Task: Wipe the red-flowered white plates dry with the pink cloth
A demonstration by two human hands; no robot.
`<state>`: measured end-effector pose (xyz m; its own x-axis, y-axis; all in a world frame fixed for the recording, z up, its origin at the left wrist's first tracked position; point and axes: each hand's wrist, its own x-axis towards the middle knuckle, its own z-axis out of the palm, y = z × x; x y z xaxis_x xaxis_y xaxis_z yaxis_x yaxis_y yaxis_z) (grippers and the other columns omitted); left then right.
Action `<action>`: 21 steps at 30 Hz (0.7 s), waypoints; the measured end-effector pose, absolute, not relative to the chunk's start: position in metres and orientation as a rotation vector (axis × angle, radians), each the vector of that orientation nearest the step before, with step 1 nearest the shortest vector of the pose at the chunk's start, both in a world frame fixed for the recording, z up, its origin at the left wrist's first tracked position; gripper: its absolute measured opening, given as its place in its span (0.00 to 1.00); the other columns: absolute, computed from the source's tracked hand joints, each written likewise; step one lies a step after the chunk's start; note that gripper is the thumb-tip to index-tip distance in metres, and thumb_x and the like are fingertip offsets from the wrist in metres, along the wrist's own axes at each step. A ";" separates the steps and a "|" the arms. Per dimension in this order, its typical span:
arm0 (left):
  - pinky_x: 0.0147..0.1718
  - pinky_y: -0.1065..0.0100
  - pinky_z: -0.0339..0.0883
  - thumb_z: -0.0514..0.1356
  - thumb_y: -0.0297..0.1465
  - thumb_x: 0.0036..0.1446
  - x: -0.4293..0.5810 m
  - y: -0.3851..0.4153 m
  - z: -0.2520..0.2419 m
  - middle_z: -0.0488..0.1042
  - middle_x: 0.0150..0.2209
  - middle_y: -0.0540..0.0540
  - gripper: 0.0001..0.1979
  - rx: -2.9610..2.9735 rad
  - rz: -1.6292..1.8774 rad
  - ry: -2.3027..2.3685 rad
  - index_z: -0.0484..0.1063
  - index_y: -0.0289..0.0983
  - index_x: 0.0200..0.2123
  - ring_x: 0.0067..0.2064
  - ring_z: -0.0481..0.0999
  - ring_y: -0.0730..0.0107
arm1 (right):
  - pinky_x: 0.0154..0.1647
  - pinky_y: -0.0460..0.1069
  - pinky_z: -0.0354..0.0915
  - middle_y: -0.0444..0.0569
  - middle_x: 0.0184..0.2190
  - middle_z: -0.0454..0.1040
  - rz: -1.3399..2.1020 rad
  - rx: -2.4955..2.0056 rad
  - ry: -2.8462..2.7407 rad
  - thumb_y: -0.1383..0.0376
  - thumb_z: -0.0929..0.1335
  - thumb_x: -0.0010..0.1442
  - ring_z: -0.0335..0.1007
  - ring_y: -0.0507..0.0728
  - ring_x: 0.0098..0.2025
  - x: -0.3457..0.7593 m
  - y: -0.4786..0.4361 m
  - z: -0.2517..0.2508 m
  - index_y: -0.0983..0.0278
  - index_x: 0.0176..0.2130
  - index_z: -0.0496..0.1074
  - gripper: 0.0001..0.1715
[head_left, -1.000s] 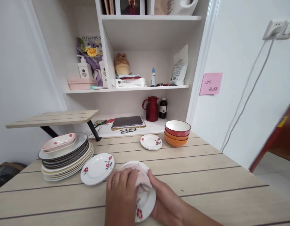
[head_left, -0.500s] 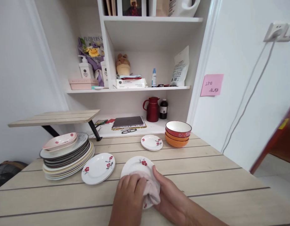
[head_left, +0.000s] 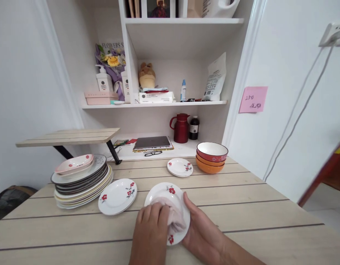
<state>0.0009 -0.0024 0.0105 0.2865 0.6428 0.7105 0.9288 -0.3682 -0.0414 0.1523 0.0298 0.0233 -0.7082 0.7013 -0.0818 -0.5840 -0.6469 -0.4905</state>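
A white plate with red flowers (head_left: 156,191) is held tilted above the table, its face toward me. My right hand (head_left: 203,230) grips its right edge, thumb at the rim and the other fingers behind it. My left hand (head_left: 150,230) presses a crumpled pale pink cloth (head_left: 177,217) against the plate's face, fingers curled over it. Left of my hands, flowered plates (head_left: 117,197) lie stacked. Smaller flowered plates (head_left: 180,167) sit farther back, beside a stack of bowls (head_left: 211,158), red above orange.
A tall pile of mixed plates (head_left: 81,180), topped by pink-spotted dishes, stands at the left below a small raised shelf (head_left: 70,136). Behind the table are a laptop (head_left: 152,142), eyeglasses (head_left: 153,153), a red jug (head_left: 181,129) and a dark bottle (head_left: 194,128).
My left hand and the cloth have shifted slightly up the plate, uncovering the lower red flower. The whole view has moved a little; the plate stays in my right hand.
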 end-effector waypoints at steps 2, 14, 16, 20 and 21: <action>0.41 0.62 0.62 0.54 0.20 0.56 0.005 -0.003 0.011 0.74 0.41 0.47 0.15 -2.115 -0.934 -1.303 0.71 0.40 0.44 0.40 0.71 0.64 | 0.52 0.54 0.61 0.57 0.43 0.78 2.354 -0.354 -0.596 0.44 0.59 0.63 0.73 0.61 0.45 0.152 0.027 0.024 0.71 0.53 0.70 0.37; 0.41 0.58 0.61 0.57 0.23 0.57 -0.007 0.001 0.019 0.74 0.40 0.47 0.13 -2.001 -0.706 -1.859 0.73 0.41 0.44 0.41 0.72 0.60 | 0.52 0.56 0.61 0.56 0.45 0.78 2.323 -0.336 -0.533 0.47 0.60 0.64 0.72 0.61 0.47 0.148 0.032 0.018 0.68 0.56 0.68 0.33; 0.40 0.61 0.63 0.58 0.22 0.55 -0.004 0.002 0.013 0.75 0.40 0.48 0.13 -2.100 -0.735 -1.758 0.73 0.41 0.42 0.41 0.72 0.62 | 0.51 0.55 0.62 0.57 0.45 0.78 2.311 -0.333 -0.517 0.46 0.59 0.64 0.72 0.61 0.47 0.151 0.036 0.019 0.69 0.55 0.68 0.34; 0.39 0.63 0.64 0.59 0.22 0.54 0.006 0.000 0.005 0.75 0.41 0.49 0.13 -2.240 -0.896 -1.450 0.72 0.41 0.42 0.39 0.72 0.65 | 0.50 0.54 0.63 0.58 0.43 0.78 2.321 -0.411 -0.559 0.43 0.58 0.63 0.73 0.61 0.45 0.155 0.035 0.024 0.71 0.52 0.70 0.37; 0.39 0.63 0.64 0.59 0.22 0.55 0.008 -0.001 0.005 0.75 0.40 0.49 0.13 -2.231 -0.933 -1.392 0.72 0.41 0.42 0.39 0.72 0.65 | 0.49 0.54 0.63 0.58 0.43 0.78 2.313 -0.455 -0.583 0.44 0.59 0.62 0.73 0.61 0.44 0.155 0.032 0.025 0.71 0.52 0.71 0.37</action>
